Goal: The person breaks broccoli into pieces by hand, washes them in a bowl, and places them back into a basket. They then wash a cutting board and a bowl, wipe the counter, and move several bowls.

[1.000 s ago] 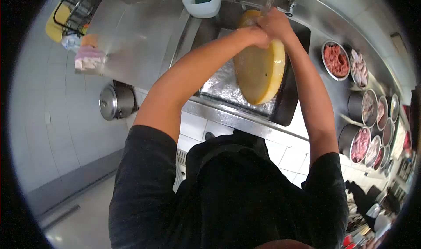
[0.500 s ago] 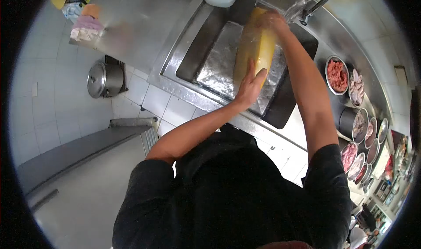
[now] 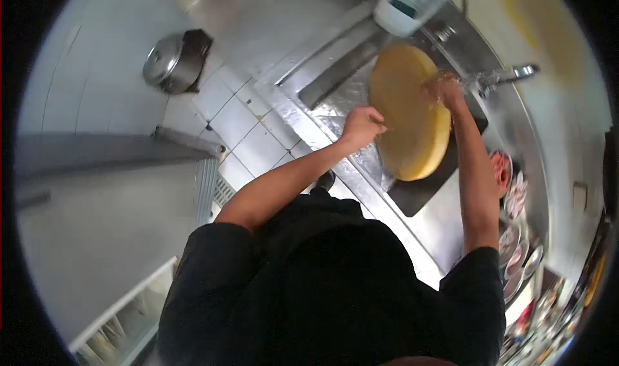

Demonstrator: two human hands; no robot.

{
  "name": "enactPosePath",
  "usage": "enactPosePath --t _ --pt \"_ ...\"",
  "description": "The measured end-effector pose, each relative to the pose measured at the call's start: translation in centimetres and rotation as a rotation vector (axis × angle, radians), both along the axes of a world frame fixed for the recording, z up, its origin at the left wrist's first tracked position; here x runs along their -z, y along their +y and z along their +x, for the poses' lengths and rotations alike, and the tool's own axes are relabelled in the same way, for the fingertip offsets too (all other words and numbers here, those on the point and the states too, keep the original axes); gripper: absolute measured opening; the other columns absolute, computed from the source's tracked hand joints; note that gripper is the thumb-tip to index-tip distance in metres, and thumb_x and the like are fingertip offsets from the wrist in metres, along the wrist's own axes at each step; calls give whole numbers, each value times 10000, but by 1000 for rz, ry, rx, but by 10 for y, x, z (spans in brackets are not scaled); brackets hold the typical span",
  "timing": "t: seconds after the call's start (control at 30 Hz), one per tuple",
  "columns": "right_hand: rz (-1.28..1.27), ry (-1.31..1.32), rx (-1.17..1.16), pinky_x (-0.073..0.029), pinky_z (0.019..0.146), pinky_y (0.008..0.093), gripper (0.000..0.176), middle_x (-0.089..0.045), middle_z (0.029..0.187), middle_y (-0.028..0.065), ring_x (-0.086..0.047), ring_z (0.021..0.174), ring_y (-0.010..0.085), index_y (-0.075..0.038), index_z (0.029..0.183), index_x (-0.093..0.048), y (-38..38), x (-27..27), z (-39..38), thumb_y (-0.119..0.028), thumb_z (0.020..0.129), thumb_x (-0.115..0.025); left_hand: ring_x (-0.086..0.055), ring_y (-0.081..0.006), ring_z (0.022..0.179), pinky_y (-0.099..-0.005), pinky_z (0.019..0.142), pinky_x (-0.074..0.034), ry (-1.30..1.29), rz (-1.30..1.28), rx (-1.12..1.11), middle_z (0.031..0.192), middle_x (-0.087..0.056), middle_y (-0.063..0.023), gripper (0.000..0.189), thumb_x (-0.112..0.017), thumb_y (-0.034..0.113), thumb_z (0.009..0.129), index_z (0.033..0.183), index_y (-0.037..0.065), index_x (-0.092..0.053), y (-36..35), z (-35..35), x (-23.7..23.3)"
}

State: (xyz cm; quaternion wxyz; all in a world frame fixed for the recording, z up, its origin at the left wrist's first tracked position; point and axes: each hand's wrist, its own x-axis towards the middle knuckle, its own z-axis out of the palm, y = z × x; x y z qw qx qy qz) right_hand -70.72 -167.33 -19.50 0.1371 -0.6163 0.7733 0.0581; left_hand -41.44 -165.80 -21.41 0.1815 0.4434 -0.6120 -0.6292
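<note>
A thick, round yellow cutting board point(image 3: 409, 144) is tilted up in the sink point(image 3: 309, 95), its broad wet face showing. My left hand point(image 3: 363, 127) is closed at the board's left edge, thumb and fingers drawn together on the rim. On the upper right part of the board lies my right hand point(image 3: 445, 90), wet and smeared by motion. Whether those fingers hold anything cannot be made out. Water runs near this hand from the faucet point(image 3: 516, 73).
A white plastic tub point(image 3: 409, 8) with something dark green inside stands at the sink's far corner. Bowls of raw meat point(image 3: 500, 171) line the right counter. A lidded steel pot point(image 3: 174, 62) is at the left, beyond the tiled floor point(image 3: 258, 144).
The board has turned from nearly edge-on to showing its broad face. My left hand has moved from its face to its left edge; my right hand is lower. The view has swung round.
</note>
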Motion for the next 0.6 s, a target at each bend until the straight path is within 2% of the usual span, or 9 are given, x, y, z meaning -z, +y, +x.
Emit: enactPosePath --t 0.1,0.13,0.2,0.23,0.27,0.33,0.43,0.53,0.6 --pt "-225 316 -598 -469 732 472 290 -662 851 36 -591 888 327 -148 859 -671 23 -5 1 -413 756 -612 -608 -154 676 -290 646 -487 0 -64 -30 718 -637 -87 285 -757 119 698 944 17 -657 5 28 -41" --pt "-218 159 -537 -472 695 451 277 -655 802 58 -597 814 317 -109 868 -660 29 -14 15 -351 743 -612 -620 -201 797 -326 748 -493 -8 -267 47 844 -635 -119 365 -757 131 687 1017 34 -634 4 39 -38" --pt "-196 -403 -33 -478 620 408 261 -641 705 100 -610 665 296 -30 885 -639 43 -42 63 -228 716 -614 -555 -254 1009 -362 882 -446 -17 -486 33 1071 -573 -159 509 -756 137 676 1143 54 -572 2 57 -52" --pt "-209 -555 144 -480 583 387 260 -634 657 122 -616 591 286 9 894 -629 55 -57 86 -167 703 -614 -522 -281 1114 -380 950 -423 -32 -593 37 1184 -541 -179 582 -756 139 670 1206 65 -540 1 62 -60" --pt "-244 -398 -35 -484 608 370 260 -631 687 139 -620 611 257 19 906 -622 61 -62 89 -121 687 -612 -442 -310 1182 -398 995 -376 -30 -657 61 1258 -466 -190 654 -759 137 660 1255 80 -492 -5 65 -70" --pt "-183 -400 39 -492 625 342 296 -643 767 104 -622 682 193 23 941 -615 69 -96 118 -106 675 -619 -284 -369 1319 -433 1086 -282 -28 -785 146 1405 -316 -213 803 -764 133 639 1352 109 -396 -13 70 -91" --pt "-120 -755 84 -504 652 309 362 -639 849 55 -606 767 152 16 986 -600 78 -165 153 -27 628 -630 -202 -412 1348 -453 1108 -243 -57 -1079 185 1437 -248 -239 920 -789 145 602 1396 116 -327 -35 72 -127" --pt "-82 -643 122 -493 700 321 481 -633 848 68 -593 757 191 21 988 -587 74 -232 186 45 513 -654 -306 -385 1307 -435 1062 -319 -53 -1310 177 1399 -336 -221 925 -823 177 550 1361 95 -386 -62 76 -177" --pt "-54 -576 118 -508 707 296 531 -620 887 41 -590 785 164 10 1022 -582 72 -272 203 98 501 -640 -385 -358 1257 -422 1006 -372 60 -1155 480 1363 -401 -198 897 -837 212 525 1323 93 -444 -97 81 -213"
